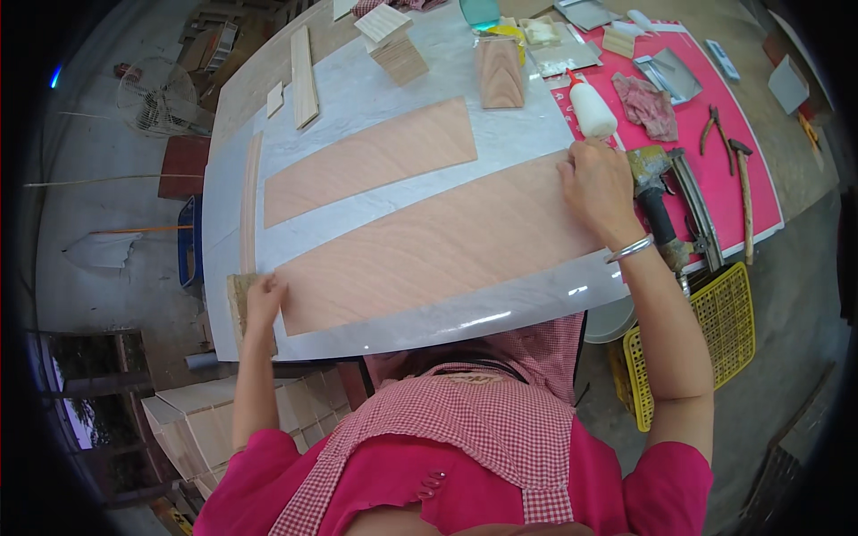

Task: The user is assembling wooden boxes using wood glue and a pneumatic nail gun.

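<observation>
A long, light-brown wooden panel (429,241) lies near the front edge of the white-covered table (402,344). My left hand (265,299) is closed at its left end, thumb and fingers pinching the edge. At the opposite end, my right hand (597,188) has curled fingers gripping the panel's edge; the fingertips are partly hidden. Behind it lies a shorter wooden panel (371,161), apart from the long one. Right beside my right hand rests a nail gun (657,192). A white glue bottle with a red tip (593,109) lies just beyond that hand.
Thin wood strips (251,201) lie at the left, and stacked wood blocks (398,58) stand farther back. On the pink sheet (697,170) are a hammer (744,192), pliers (712,129) and a pink cloth (645,105). A yellow crate (724,322) stands below the table's right side.
</observation>
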A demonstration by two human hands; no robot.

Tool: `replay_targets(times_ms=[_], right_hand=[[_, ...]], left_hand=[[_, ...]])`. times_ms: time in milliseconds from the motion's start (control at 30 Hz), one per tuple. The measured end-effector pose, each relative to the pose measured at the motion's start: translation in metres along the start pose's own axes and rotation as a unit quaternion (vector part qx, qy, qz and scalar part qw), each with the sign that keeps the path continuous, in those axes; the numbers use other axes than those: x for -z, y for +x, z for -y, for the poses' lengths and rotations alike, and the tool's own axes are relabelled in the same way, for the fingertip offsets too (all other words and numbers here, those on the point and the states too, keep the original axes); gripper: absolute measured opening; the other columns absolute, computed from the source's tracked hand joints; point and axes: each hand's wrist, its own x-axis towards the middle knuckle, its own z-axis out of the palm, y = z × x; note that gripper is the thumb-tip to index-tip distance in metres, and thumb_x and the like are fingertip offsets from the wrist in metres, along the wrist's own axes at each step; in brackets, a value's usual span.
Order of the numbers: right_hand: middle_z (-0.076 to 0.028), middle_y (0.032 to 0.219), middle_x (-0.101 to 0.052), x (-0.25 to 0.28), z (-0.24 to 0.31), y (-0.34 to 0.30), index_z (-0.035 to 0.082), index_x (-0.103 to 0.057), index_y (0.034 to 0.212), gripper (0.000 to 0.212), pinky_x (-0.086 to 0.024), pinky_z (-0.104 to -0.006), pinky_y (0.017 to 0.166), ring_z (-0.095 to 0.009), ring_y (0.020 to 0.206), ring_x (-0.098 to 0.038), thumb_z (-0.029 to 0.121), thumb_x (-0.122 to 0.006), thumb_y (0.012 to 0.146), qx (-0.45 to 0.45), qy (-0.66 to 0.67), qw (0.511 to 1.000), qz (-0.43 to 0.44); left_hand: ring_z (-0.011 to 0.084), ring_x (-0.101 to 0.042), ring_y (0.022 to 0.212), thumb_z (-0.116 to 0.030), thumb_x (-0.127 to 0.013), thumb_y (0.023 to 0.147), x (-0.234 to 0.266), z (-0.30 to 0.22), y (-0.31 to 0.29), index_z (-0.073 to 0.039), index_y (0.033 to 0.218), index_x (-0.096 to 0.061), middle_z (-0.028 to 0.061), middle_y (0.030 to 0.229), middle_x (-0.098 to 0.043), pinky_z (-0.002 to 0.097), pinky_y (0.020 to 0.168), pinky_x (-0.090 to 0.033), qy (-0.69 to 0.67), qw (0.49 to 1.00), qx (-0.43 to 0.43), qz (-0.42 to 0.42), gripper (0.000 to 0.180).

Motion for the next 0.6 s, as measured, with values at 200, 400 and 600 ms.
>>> replay_targets(times_ms=[200,400,600], right_hand=[[-0.015,0.084,-0.064,-0.005,0.002,-0.006,0.002,-0.066,0.079,0.016,-0.043,-0.0445,0.072,-0.033,0.081,-0.063,0.017,-0.068,0.08,0.01,-0.024,0.999,-0.019],[-0.015,0.085,-0.064,-0.004,0.0,-0.006,0.003,-0.066,0.081,0.017,-0.041,-0.044,0.076,-0.031,0.086,-0.062,0.02,-0.069,0.08,-0.012,-0.012,1.0,-0.007],[-0.015,0.088,-0.064,0.002,-0.035,-0.014,0.0,-0.068,0.093,0.018,-0.046,-0.0397,0.071,-0.03,0.082,-0.064,0.014,-0.066,0.083,-0.087,0.227,0.969,0.048]], left_hand=[[0.036,-0.057,0.107,-0.007,-0.07,0.074,-0.162,-0.188,-0.047,-0.001,0.101,-0.067,0.0187,0.108,-0.064,0.0458,0.094,-0.043,0.041,0.865,-0.497,-0.058,0.028],[0.0307,-0.058,0.093,-0.017,-0.067,0.081,-0.274,-0.289,-0.085,-0.006,0.094,-0.071,0.011,0.095,-0.065,0.042,0.085,-0.041,-0.024,0.85,-0.526,0.021,0.017],[0.0292,-0.059,0.087,-0.018,-0.067,0.084,-0.287,-0.291,-0.091,-0.006,0.086,-0.07,0.0103,0.085,-0.062,0.0423,0.076,-0.041,-0.046,0.881,-0.465,0.079,0.013]])
